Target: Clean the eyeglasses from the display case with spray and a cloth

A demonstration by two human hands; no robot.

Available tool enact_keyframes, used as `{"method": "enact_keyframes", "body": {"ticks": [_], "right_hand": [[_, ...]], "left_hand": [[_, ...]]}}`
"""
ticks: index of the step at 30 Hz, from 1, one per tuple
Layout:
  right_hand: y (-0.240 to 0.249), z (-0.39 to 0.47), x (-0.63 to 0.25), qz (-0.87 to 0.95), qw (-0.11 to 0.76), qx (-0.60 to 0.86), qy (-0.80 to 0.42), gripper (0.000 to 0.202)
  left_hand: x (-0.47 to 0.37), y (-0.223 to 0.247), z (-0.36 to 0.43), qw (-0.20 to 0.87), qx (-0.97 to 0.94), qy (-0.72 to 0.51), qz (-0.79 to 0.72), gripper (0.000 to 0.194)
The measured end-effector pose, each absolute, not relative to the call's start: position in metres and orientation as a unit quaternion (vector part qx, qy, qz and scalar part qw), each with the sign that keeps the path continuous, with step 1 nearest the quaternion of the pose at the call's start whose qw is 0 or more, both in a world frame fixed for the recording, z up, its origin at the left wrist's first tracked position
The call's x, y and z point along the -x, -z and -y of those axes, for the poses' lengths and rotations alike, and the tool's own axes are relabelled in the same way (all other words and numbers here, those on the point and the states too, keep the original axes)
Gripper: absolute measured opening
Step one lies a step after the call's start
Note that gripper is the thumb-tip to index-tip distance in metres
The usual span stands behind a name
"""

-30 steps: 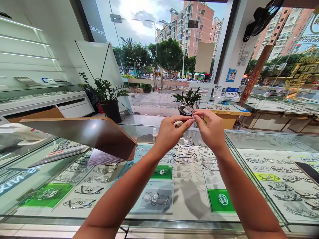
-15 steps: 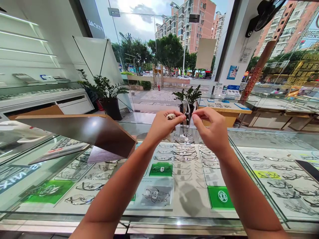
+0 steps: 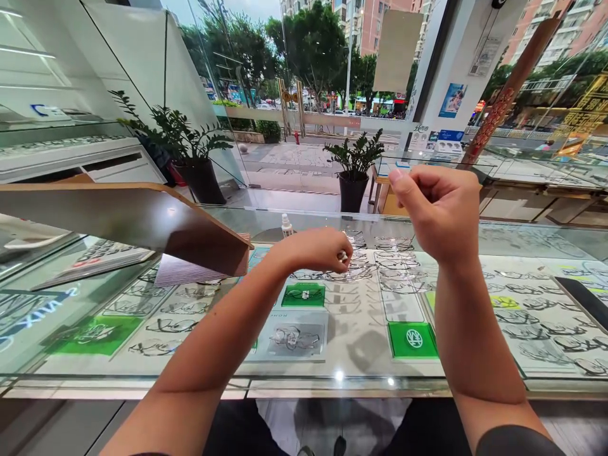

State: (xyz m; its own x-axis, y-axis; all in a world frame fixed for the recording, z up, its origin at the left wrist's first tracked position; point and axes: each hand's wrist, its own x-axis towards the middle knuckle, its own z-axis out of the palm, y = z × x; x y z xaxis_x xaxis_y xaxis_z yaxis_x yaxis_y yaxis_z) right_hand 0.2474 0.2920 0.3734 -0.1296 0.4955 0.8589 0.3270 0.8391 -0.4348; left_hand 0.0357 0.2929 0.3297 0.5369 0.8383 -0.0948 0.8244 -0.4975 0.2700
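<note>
My left hand (image 3: 323, 248) is closed over the glass counter, wrist bent, knuckles up. A small end of a crumpled whitish cloth (image 3: 342, 256) pokes out of its fist; the rest is hidden by the fingers. My right hand (image 3: 441, 206) is raised higher on the right, its fingers curled in and the thumb laid along them. Whether anything is in it I cannot make out. Below both hands, rows of eyeglasses (image 3: 394, 244) lie in the display case. The single pair held up earlier does not show clearly now.
A small white bottle (image 3: 286, 226) stands behind my left forearm. On the left, a brown tilted panel (image 3: 133, 218) rises above the counter. A dark phone-like slab (image 3: 582, 301) lies at the right. Green cards (image 3: 413, 340) sit among the frames; a potted plant (image 3: 354, 190) stands beyond.
My hands have moved apart: the left down, the right up and to the right. The upright eyeglasses between them are out of clear sight. The view has tipped downward.
</note>
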Motion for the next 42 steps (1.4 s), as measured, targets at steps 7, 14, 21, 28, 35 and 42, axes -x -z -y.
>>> {"method": "enact_keyframes", "body": {"ticks": [7, 14, 21, 28, 35, 42], "right_hand": [[-0.376, -0.286, -0.249, 0.764, 0.585, 0.265, -0.065, 0.063], [-0.373, -0.288, -0.242, 0.733, 0.637, 0.218, -0.102, 0.070], [-0.373, -0.287, -0.243, 0.742, 0.624, 0.211, -0.126, 0.067], [-0.376, -0.284, -0.245, 0.759, 0.595, 0.226, -0.137, 0.065], [-0.377, -0.282, -0.245, 0.783, 0.560, 0.215, -0.168, 0.066], [-0.376, -0.280, -0.243, 0.781, 0.558, 0.214, -0.183, 0.066]], "left_hand": [[-0.056, -0.296, -0.309, 0.134, -0.854, 0.077, -0.496, 0.013], [-0.070, -0.280, -0.315, 0.118, -0.845, 0.152, -0.500, 0.020], [-0.076, -0.270, -0.320, 0.104, -0.836, 0.178, -0.508, 0.018], [-0.078, -0.270, -0.322, 0.104, -0.825, 0.186, -0.524, 0.019], [-0.072, -0.266, -0.328, 0.084, -0.821, 0.175, -0.537, 0.021], [-0.071, -0.267, -0.329, 0.090, -0.825, 0.176, -0.529, 0.020]]}}
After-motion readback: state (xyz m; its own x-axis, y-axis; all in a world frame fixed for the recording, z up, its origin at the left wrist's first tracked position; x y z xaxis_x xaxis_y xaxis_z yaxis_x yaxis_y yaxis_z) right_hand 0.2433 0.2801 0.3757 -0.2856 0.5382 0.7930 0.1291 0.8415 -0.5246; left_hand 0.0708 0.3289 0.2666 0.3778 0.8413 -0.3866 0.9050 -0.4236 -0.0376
